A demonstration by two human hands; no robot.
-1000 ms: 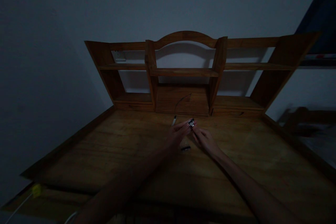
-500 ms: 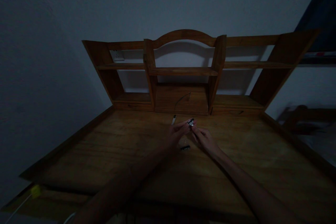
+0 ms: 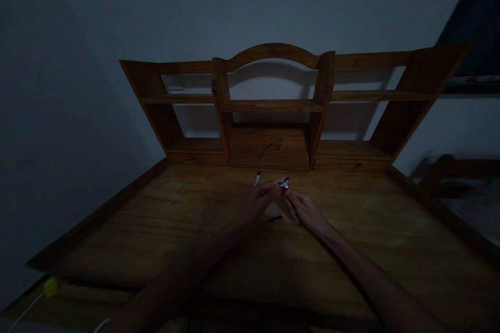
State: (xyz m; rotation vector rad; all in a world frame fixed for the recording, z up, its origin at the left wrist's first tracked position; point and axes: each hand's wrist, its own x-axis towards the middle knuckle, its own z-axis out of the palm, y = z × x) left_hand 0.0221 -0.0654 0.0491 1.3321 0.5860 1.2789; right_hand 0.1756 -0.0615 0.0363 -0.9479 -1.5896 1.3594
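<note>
In a dim room, both my arms reach out over a wooden desk (image 3: pixel 164 229). My left hand (image 3: pixel 262 199) and my right hand (image 3: pixel 302 209) meet at a small shiny metal object (image 3: pixel 284 183), held between the fingertips of both just above the desk. A small dark piece (image 3: pixel 275 219) lies on the desk under my hands. A thin pen-like stick (image 3: pixel 257 178) with a light tip lies just beyond my left hand.
A wooden shelf unit (image 3: pixel 273 106) with open compartments stands at the back of the desk against a pale wall. A raised rim runs along the desk's left and right edges. A yellow item with a white cable (image 3: pixel 50 287) sits at the near left corner.
My hands have stayed together on the small metal object, with the fingers shifting slightly. The view has drifted a little to the right.
</note>
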